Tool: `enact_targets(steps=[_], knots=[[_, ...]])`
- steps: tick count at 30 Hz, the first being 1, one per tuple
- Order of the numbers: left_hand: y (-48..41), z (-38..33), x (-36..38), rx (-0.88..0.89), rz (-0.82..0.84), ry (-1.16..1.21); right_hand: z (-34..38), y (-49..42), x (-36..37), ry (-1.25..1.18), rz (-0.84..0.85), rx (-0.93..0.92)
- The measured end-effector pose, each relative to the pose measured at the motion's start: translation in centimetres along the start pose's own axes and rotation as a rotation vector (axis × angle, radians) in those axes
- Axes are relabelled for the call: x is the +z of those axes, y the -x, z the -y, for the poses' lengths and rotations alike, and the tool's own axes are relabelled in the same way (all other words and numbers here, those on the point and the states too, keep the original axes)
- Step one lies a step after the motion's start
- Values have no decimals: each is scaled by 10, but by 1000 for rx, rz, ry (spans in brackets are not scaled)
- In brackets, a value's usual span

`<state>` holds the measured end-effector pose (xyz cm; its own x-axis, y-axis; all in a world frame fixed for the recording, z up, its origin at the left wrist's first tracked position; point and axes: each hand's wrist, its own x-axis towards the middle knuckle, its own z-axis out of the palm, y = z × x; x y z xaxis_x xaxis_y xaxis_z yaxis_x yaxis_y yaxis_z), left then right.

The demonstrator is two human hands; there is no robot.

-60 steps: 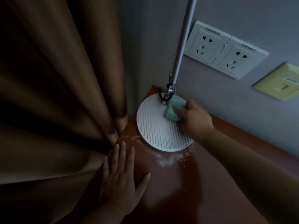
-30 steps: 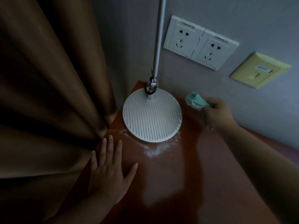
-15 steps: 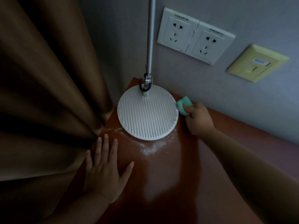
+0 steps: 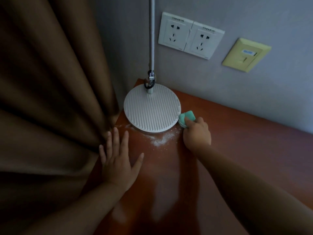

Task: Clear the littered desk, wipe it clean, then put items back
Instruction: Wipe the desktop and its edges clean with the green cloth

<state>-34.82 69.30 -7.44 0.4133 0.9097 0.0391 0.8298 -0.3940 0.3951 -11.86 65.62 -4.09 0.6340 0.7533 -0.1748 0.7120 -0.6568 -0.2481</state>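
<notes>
A white round ribbed lamp base [image 4: 151,110] stands in the far left corner of the reddish-brown desk [image 4: 237,150], with a metal pole [image 4: 152,39] rising from its back. White powder [image 4: 160,139] lies on the desk along the base's near edge. My right hand [image 4: 196,134] grips a green cloth [image 4: 186,118] and presses it on the desk against the base's right rim. My left hand [image 4: 118,158] rests flat on the desk near its left edge, fingers spread.
A brown curtain [image 4: 50,99] hangs along the desk's left side and touches its corner. On the grey wall behind are two white sockets [image 4: 190,35] and a yellow wall plate [image 4: 246,55].
My right hand has carried the cloth off the top of the lamp base, round its right side, and down toward the near right rim. My left hand has stayed flat.
</notes>
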Motion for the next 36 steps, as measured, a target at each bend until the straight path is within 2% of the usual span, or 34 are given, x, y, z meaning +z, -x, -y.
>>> enact_targets(steps=[3,9,15,20,22,24,32,36], knots=[[-30,-9,-18,70,-17,15,-2,-1,0,-27,-7,-15],[-119,-51,-25,184,487,-194,-13,-10,-1,-38,6,-126],[-143,-58,-13,83,672,-226,-17,-24,1,-5,35,-131],[-172,-60,-14,65,750,-240,-36,-58,-20,-241,22,-69],[-180,-60,-14,48,754,-241,-49,-80,-32,-254,-70,-30],[-190,-61,-13,34,741,-244,-53,-103,-41,-198,-85,-7],[-207,-63,-16,4,723,-246,-11,-134,-10,-57,-49,-116],[-209,-64,-17,7,709,-238,-20,-95,-12,-31,4,-361]])
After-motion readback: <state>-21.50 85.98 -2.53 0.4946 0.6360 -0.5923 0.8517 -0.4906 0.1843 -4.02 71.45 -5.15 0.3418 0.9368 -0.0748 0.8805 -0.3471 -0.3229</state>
